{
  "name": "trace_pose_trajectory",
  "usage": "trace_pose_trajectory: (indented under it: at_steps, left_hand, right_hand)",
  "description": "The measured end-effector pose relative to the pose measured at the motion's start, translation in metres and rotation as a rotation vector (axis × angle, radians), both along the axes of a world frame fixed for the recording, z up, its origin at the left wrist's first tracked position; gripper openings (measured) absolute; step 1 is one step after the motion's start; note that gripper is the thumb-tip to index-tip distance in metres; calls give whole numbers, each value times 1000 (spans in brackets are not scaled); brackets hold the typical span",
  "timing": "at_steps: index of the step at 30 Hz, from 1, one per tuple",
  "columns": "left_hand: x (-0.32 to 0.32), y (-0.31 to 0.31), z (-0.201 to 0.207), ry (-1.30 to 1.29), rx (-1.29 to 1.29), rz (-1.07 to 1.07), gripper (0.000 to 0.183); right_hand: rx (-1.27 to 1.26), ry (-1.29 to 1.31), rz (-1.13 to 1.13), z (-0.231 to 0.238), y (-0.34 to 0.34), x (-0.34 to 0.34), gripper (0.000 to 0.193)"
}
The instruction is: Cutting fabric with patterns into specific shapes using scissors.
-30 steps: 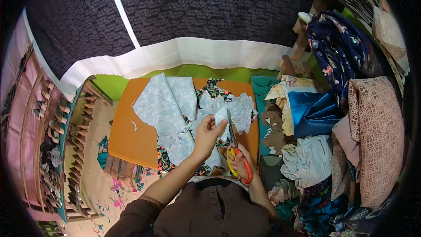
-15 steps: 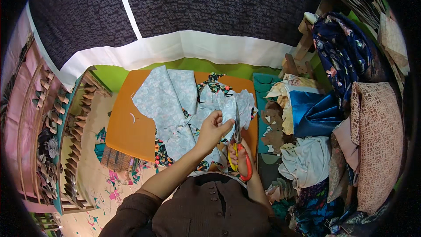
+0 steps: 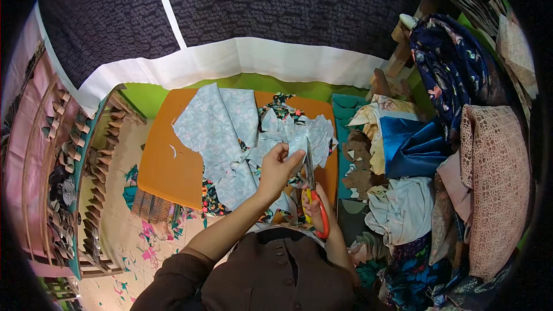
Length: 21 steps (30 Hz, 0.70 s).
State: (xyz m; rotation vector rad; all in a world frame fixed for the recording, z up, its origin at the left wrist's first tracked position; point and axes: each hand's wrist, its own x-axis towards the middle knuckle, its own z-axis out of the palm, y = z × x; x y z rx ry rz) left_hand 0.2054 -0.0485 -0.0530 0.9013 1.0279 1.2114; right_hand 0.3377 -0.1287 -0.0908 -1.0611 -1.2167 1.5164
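Note:
My left hand pinches a small piece of pale blue-grey fabric between thumb and fingers, above the middle of the orange table. Just to its right, my right hand grips scissors with one red and one yellow handle. Their metal blades point away from me and stand upright beside the held fabric, close to its right edge. Beneath both hands lies crumpled cloth, pale on the face that shows, with a dark floral print at its turned-over parts. The fingers of my right hand are partly hidden by the handles.
The orange table carries a small white scrap at left. On the right are a blue satin cloth, a white cloth and rolled pinkish fabric. Shoe-shaped forms fill a rack at left. Colourful scraps litter the floor.
The scissors' handles have drawn closer together. The pinched fabric has shifted slightly, while both hands stay in nearly the same place.

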Motion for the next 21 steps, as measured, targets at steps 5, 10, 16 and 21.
trace_pose_trajectory:
  at_steps: [5,10,16,21]
  left_hand:
    - [-3,-3,2,111,35,-61,14]
    - [-9,-2,4,247,139,30,15]
    - [-14,-1,-4,271,167,-19,13]
    - [-17,-2,-3,182,106,-102,13]
  right_hand:
    - [-2,173,-96,-2,1,-8,50]
    - [-277,291,2,14,3,-7,59]
    - [-110,316,-5,-3,-1,-15,53]
    - [-70,322,-18,0,1,-17,59]
